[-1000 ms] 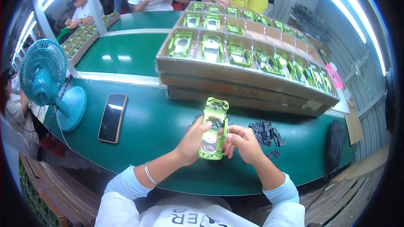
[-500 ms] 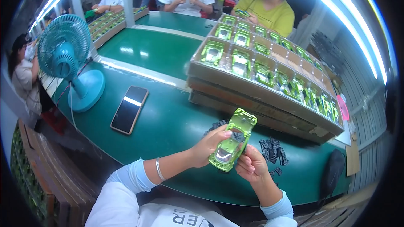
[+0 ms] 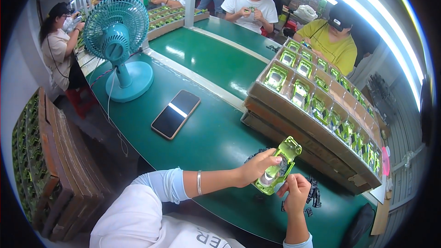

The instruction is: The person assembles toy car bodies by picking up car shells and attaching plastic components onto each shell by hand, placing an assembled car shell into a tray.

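Observation:
A bright green toy car body [image 3: 290, 148] with clear windows hangs at a slant above the green table. My left hand [image 3: 255, 169] grips it from the left, thumb on top. Along its right side a thin green piece like a door sticks outward. My right hand [image 3: 296, 192] is closed in a pinch at the lower right edge of the body; whatever lies between those fingertips is hidden. Small black plastic parts [image 3: 315, 194] lie on the table just beyond my right hand, and more dark parts show partly behind my left hand.
Partitioned cardboard trays [image 3: 294, 121] of green car bodies are stacked at the right. A phone [image 3: 176, 114] and a teal fan [image 3: 123, 41] with a trailing cable stand left. A black pouch-like object [image 3: 360, 226] is lower right. More trays [image 3: 59, 165] rise beside the table; co-workers sit opposite.
My view has swung left, so the table things appear farther right. The car body stays in my left hand, and the door-like piece now stands out more at its side.

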`<state>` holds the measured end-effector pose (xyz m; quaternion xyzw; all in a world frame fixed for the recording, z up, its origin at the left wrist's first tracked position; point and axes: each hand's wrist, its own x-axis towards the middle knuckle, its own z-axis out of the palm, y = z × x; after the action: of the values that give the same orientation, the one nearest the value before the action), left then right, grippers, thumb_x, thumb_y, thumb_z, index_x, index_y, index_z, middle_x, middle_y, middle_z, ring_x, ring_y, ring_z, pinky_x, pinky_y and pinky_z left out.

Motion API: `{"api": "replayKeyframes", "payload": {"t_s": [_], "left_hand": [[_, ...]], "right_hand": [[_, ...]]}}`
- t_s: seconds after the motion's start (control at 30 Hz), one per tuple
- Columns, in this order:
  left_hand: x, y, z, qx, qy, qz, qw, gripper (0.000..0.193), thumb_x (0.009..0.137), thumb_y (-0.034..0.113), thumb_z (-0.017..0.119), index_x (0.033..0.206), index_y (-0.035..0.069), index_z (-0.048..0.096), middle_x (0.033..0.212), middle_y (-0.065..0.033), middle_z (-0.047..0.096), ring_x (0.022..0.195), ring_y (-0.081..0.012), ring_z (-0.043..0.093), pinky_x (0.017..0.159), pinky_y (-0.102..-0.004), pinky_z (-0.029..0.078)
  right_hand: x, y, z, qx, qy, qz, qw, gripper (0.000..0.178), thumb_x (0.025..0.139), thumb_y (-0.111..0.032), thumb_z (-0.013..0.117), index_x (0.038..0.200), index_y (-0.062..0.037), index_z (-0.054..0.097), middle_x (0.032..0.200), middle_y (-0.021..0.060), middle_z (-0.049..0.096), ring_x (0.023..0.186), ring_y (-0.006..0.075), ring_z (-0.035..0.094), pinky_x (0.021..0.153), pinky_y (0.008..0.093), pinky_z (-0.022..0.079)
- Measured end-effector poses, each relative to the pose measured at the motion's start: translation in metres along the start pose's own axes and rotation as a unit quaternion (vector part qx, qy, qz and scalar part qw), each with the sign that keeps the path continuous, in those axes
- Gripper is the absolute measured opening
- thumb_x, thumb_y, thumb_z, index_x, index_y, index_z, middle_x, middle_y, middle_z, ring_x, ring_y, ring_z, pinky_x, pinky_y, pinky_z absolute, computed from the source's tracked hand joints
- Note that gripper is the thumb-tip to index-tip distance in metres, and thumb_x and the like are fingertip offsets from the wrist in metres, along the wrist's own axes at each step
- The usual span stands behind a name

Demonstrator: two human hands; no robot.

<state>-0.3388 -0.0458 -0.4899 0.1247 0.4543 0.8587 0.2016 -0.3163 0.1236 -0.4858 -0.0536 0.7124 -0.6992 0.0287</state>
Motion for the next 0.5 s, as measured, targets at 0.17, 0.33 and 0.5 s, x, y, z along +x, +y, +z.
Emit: {"api": "replayKeyframes", "payload": {"t_s": [0.17,0.33,0.5], "left_hand": [[-0.012,0.006,0.011,0.294,0.044,0.048,0.954,0.046,0.088,0.032,0.042,0.118,0.000,0.028,0.087,-0.0171,0.053,0.078,-0.0237,0.056,0.070,-0.0332,0.043],[-0.005,-0.018,0.012,0.332,0.064,0.187,0.922,0.048,0.088,0.029,0.042,0.120,-0.002,0.024,0.090,-0.0207,0.053,0.084,-0.0312,0.055,0.074,-0.0359,0.042],[-0.002,-0.010,0.002,0.207,0.057,0.132,0.968,0.049,0.091,0.031,0.040,0.123,0.000,0.020,0.105,-0.0137,0.046,0.096,-0.0192,0.048,0.083,-0.0324,0.039]], "right_hand": [[0.000,-0.001,0.014,-0.215,0.002,-0.080,0.973,0.022,0.080,-0.019,0.057,0.084,0.0033,0.055,0.064,0.0066,0.057,0.053,0.0127,0.054,0.047,0.0253,0.043],[-0.001,-0.009,0.016,-0.322,0.001,-0.109,0.940,0.025,0.077,-0.020,0.059,0.088,0.0026,0.055,0.063,0.0084,0.055,0.052,0.0112,0.052,0.047,0.0256,0.041],[0.011,-0.009,0.025,-0.072,-0.074,-0.070,0.992,0.053,0.078,-0.025,0.056,0.121,0.0006,0.040,0.098,0.0057,0.054,0.086,0.0118,0.051,0.077,0.0256,0.042]]}}
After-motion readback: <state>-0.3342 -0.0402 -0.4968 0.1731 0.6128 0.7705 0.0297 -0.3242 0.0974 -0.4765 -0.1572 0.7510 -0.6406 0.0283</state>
